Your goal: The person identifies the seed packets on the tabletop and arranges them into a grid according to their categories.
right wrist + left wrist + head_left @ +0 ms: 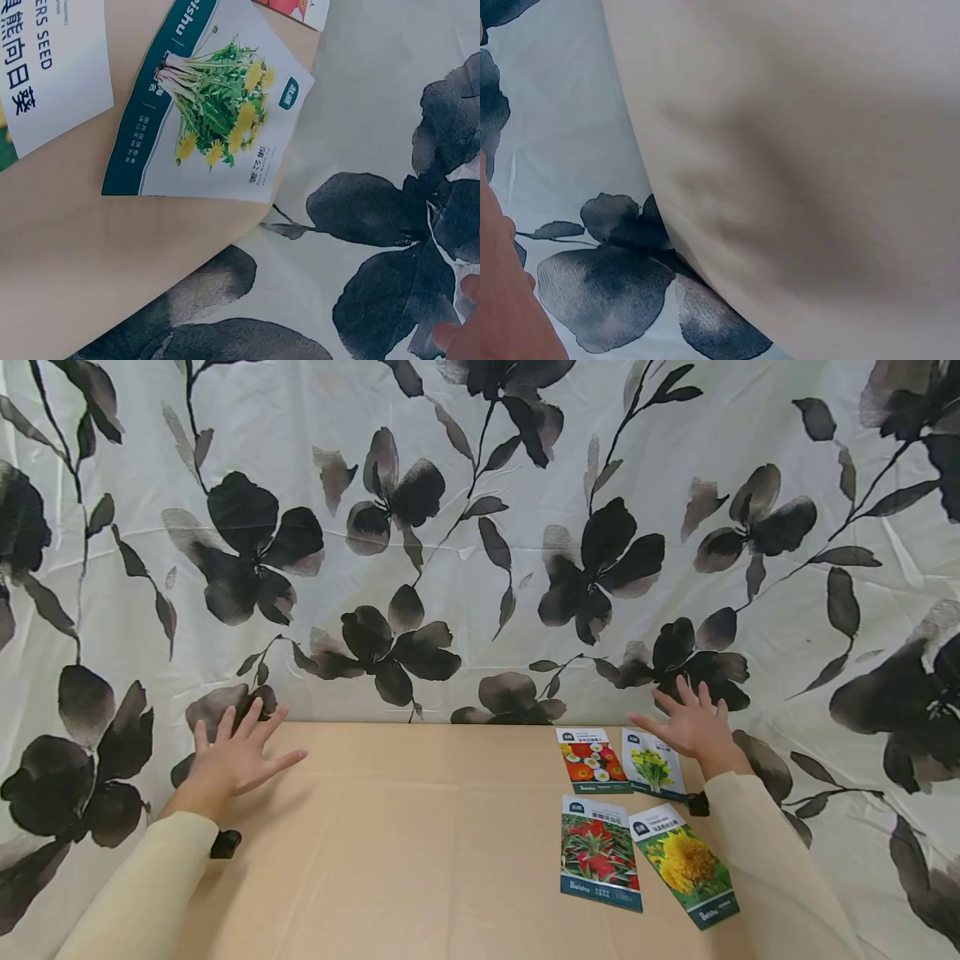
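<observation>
My left hand (234,758) is held with fingers spread over the left edge of the tan table, holding nothing; its shadow falls on the tabletop. The right hand (693,727), fingers also spread, hovers by the far right corner, close to a seed packet with yellow flowers on white (651,762). Beside that packet lies one with red, orange and white flowers (595,762). Nearer are a packet with red flowers (600,852) and a tilted packet with a large yellow flower (685,864). In the right wrist view, the white packet (217,112) overhangs the table's edge slightly.
The tan tabletop (390,835) spreads between the arms. A white cloth with dark printed flowers (480,577) hangs behind it and shows along both sides. A small black object (225,844) sits at the left wrist, another (698,803) at the right.
</observation>
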A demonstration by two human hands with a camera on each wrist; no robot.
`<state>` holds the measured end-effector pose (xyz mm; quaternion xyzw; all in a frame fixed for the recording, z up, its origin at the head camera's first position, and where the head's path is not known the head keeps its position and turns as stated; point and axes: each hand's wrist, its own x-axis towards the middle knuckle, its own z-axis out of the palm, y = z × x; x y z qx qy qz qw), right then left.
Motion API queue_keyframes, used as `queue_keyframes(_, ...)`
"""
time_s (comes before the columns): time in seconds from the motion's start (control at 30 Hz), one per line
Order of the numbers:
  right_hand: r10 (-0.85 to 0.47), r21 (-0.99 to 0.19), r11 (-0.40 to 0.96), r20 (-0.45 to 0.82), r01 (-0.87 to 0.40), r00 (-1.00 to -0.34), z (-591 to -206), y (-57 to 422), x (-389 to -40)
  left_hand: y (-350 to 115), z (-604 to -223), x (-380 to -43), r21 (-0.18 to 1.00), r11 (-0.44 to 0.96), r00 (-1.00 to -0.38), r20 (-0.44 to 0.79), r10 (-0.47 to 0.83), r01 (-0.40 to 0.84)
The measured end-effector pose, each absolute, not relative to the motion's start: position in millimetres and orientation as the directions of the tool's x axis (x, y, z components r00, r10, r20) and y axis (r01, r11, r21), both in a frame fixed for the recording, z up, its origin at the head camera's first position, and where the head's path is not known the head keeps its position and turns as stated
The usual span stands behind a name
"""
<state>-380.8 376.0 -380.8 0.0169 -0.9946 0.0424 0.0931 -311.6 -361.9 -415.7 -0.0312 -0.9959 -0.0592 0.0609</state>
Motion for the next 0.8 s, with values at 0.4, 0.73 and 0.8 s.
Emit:
queue_keyframes(0.4, -0.038, -0.09, 0.994, 0.209, -0.058, -0.977, -387.6, 373.0, -376.9, -355.8, -422.5, -310.9, 0.105, 0.992, -0.994, 0.094, 0.065, 0.074)
queue_keyframes(0.73, -0.042, -0.125, 0.99, 0.214, -0.07, -0.976, -396.6, 374.1, -372.5, -341.3, -429.9, -300.8, 0.073, 0.993, -0.978, 0.192, 0.079, 0.095)
queue_keyframes(0.8, -0.049, -0.12, 0.99, 0.219, -0.077, -0.974, -398.9, 374.1, -370.9, -337.9, -432.0, -298.7, 0.085, 0.992, -0.979, 0.191, 0.075, 0.093)
